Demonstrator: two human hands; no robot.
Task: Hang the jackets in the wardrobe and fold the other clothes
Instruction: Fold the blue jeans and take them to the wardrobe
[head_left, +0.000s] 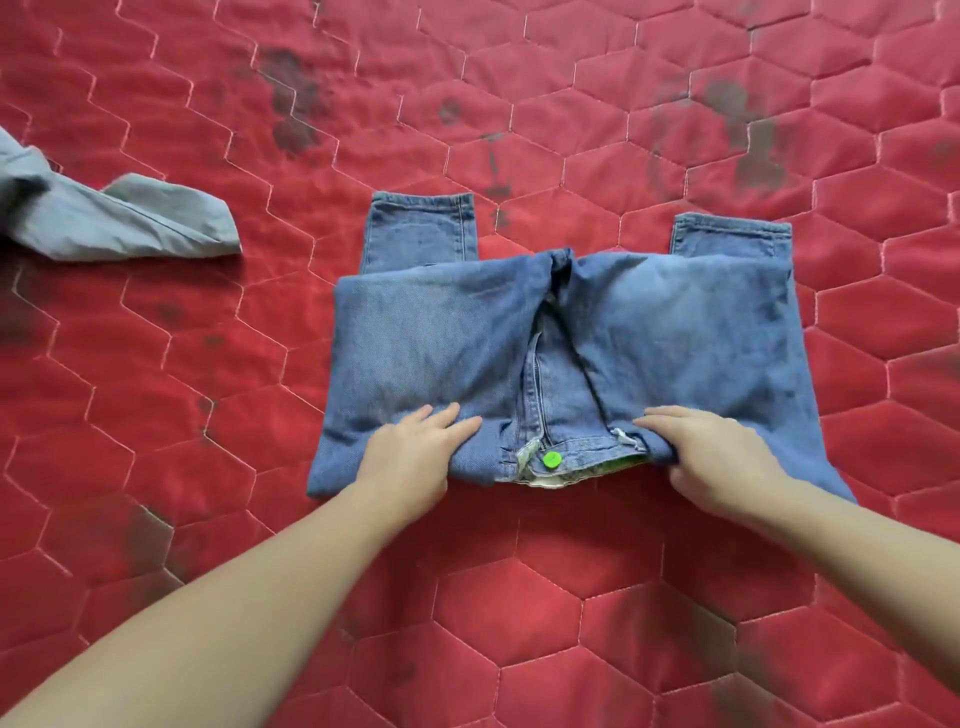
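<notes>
Two hands on folded jeans (649, 322), mid red quilt (208, 415): left hand (410, 457) flat, fingers straight; right hand (717, 457) pinching waistband beside green button (551, 460). Grey garment (119, 223) far left of jeans.

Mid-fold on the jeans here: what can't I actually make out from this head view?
- Grey garment: cut off by the left edge; type unclear.
- Jeans: the legs underneath are covered by the top layer, only two hems show.
- Right hand: fingertips tucked under the waistband, grip unclear.
- Left hand: lies flat and covers the denim beneath.
- Wardrobe: out of frame.
</notes>
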